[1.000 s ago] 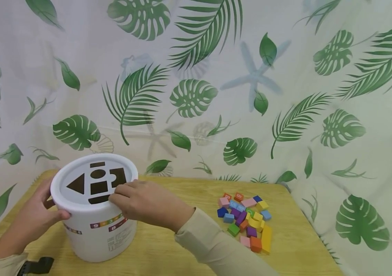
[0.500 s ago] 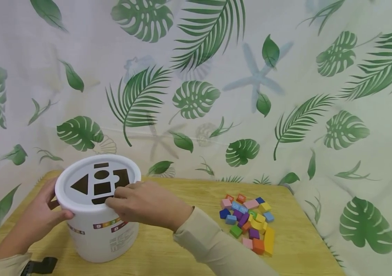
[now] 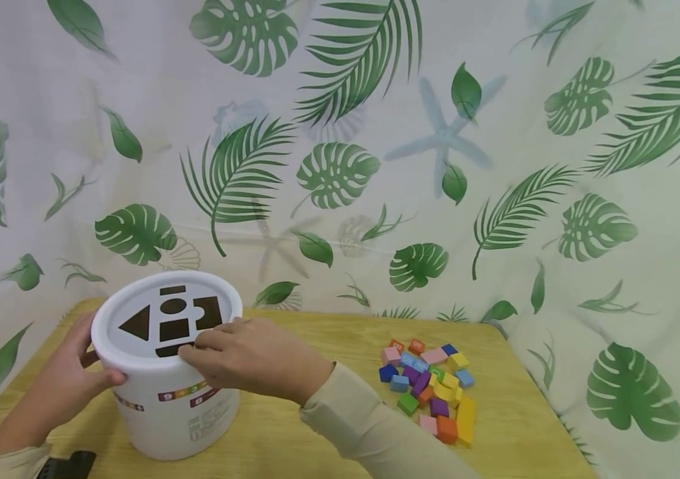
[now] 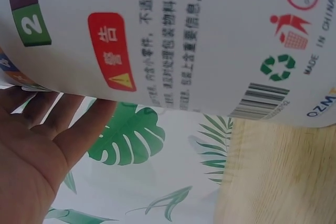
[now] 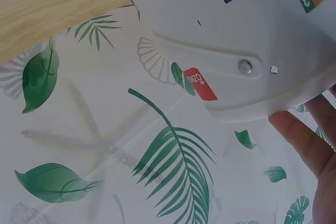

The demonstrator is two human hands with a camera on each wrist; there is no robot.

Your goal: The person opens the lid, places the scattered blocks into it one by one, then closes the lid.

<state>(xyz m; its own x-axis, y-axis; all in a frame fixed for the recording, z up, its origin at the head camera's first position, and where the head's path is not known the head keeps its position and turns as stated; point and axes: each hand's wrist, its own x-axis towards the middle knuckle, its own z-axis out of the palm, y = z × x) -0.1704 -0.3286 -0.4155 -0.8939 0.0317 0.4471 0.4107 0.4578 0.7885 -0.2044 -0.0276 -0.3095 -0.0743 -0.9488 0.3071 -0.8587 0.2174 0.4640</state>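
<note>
A white round bucket [image 3: 160, 426] with number stickers and printed text stands on the table. Its white lid [image 3: 136, 346] has dark cut-out slots, among them a triangle, an oval and a rectangle. My left hand [image 3: 70, 376] holds the bucket at the left rim, thumb in front and fingers behind; the left wrist view shows the fingers against the wall under a red warning label [image 4: 110, 51]. My right hand [image 3: 256, 356] grips the lid's front right edge with curled fingers, partly covering the lower slots. In the right wrist view, fingertips [image 5: 281, 120] touch the rim beside the riveted handle [image 5: 210, 56].
Many small coloured blocks [image 3: 420, 379] lie in a loose heap on the right of the wooden table [image 3: 304, 439]. Behind the table hangs a leaf-patterned curtain [image 3: 340, 219]. A black strap [image 3: 70, 466] sits at the left wrist.
My right hand's fingers have slid slightly left along the lid's edge. The left hand keeps its hold, and the blocks have not moved; the head view has shifted a little.
</note>
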